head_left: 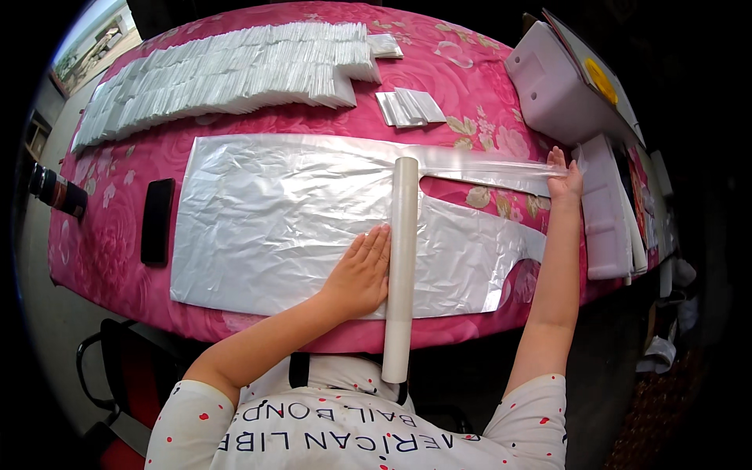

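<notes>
Bag (274,211), silvery and wrinkled, lies flat on the table with its long axis running from left to right. Its straight end is at left; its two handles point to right, with a long gap between them. On it rests a pale tube (403,258), whose long axis goes across the bag, from far to near, and its near end reaches out past the table's edge.

The left hand (359,278) is flat, fingers straight and together, palm down upon the bag, and its side touches the tube. The right hand (565,180) has fingers half bent and pointing away; the far handle stretches to it, but I cannot tell how firmly it is gripped.

A pink flowered cloth (102,243) covers the table. To the left of the bag lie a phone (158,222) and a dark bottle (59,192). Beyond it stand long rows of white packets (235,70), with a small pile (410,108) near them. Two white boxes (548,86) are at right. At lower left is a chair (141,376).
</notes>
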{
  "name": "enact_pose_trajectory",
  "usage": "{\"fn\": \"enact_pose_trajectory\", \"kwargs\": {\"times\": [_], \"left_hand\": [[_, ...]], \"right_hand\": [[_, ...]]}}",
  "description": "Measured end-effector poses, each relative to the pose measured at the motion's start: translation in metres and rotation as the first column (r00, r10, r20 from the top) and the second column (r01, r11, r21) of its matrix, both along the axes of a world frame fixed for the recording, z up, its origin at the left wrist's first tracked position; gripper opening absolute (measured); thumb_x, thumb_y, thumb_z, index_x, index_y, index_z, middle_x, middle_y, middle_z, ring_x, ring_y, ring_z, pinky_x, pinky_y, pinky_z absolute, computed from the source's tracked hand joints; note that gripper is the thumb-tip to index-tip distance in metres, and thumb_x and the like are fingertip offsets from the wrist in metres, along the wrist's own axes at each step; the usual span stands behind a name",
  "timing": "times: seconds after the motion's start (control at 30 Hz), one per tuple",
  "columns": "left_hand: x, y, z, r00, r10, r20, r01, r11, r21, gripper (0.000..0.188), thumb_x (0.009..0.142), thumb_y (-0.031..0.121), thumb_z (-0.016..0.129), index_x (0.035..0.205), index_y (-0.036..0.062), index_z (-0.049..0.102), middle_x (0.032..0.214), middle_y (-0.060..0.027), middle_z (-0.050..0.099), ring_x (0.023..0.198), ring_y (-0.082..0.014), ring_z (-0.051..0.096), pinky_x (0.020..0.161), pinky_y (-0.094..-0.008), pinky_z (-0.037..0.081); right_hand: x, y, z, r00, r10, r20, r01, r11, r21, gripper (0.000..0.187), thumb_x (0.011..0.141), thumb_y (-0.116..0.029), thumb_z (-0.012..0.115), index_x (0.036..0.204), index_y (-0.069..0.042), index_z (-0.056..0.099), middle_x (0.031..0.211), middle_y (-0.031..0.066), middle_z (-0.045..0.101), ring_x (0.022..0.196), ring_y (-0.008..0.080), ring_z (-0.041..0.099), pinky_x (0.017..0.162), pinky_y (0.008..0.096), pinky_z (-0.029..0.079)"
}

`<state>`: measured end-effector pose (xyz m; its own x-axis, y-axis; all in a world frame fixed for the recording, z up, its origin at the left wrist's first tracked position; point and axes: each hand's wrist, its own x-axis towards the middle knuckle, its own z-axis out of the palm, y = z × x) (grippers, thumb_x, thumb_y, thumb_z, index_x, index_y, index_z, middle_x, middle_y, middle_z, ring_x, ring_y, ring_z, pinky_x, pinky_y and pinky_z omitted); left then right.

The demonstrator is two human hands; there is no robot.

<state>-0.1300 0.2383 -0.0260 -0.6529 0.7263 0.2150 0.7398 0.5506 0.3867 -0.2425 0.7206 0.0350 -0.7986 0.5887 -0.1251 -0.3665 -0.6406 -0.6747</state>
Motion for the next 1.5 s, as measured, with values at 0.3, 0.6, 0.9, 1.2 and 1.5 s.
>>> {"fn": "enact_pose_trajectory", "kwargs": {"times": [0.3, 0.6, 0.9, 1.2, 1.5], "left_hand": [[0.001, -0.002, -0.004, 1.0, 0.029, -0.001, -0.029, 1.0, -0.005, 0.06, 0.083, 0.023, 0.041, 0.131, -0.011, 0.033, 0.142, -0.0246, 0.027, 0.135, -0.0338, 0.021, 0.111, -0.0426, 0.013], [0.001, -0.001, -0.004, 0.999, 0.035, -0.027, -0.035, 0.999, -0.027, 0.061, 0.082, 0.023, 0.04, 0.132, -0.0115, 0.032, 0.142, -0.0251, 0.027, 0.135, -0.034, 0.021, 0.111, -0.0427, 0.013], [0.002, -0.003, -0.004, 0.999, 0.033, -0.037, -0.033, 0.999, 0.003, 0.06, 0.084, 0.023, 0.038, 0.132, -0.0118, 0.031, 0.141, -0.0258, 0.027, 0.135, -0.0349, 0.022, 0.111, -0.0428, 0.014], [0.001, 0.0, -0.004, 0.999, 0.041, -0.034, -0.041, 0.999, 0.008, 0.058, 0.086, 0.024, 0.037, 0.132, -0.0114, 0.031, 0.14, -0.0269, 0.028, 0.134, -0.0356, 0.023, 0.11, -0.0431, 0.016], [0.001, -0.001, -0.006, 0.999, 0.023, -0.03, -0.023, 1.0, 0.02, 0.061, 0.082, 0.023, 0.042, 0.132, -0.0116, 0.031, 0.142, -0.0259, 0.026, 0.135, -0.0351, 0.022, 0.111, -0.0434, 0.015]], "right_hand": [[0.023, -0.03, 0.037, 0.83, -0.341, 0.441, -0.32, 0.356, 0.878, 0.088, 0.08, -0.051, 0.061, 0.143, -0.006, 0.02, 0.139, 0.0216, 0.035, 0.13, 0.0289, 0.033, 0.104, 0.0324, 0.027], [0.044, -0.038, 0.078, 0.46, -0.814, 0.354, -0.45, 0.13, 0.884, 0.081, 0.078, -0.065, 0.048, 0.123, 0.001, 0.04, 0.122, 0.0241, 0.042, 0.114, 0.0317, 0.042, 0.093, 0.037, 0.035], [0.116, -0.302, -0.013, 0.548, 0.407, 0.731, -0.823, 0.416, 0.386, 0.029, 0.091, -0.027, 0.055, 0.099, 0.001, 0.06, 0.088, 0.0043, 0.064, 0.071, 0.0083, 0.058, 0.065, 0.0227, 0.047], [0.015, -0.286, -0.064, 0.762, 0.538, 0.361, -0.563, 0.825, -0.041, 0.024, 0.092, -0.024, 0.053, 0.101, -0.002, 0.055, 0.09, 0.0039, 0.06, 0.085, 0.014, 0.059, 0.071, 0.0273, 0.049], [-0.038, -0.156, -0.019, 0.972, 0.178, -0.153, -0.202, 0.967, -0.158, 0.022, 0.094, -0.02, 0.043, 0.107, -0.006, 0.055, 0.1, 0.0083, 0.063, 0.088, 0.0225, 0.061, 0.075, 0.0379, 0.051]]}}
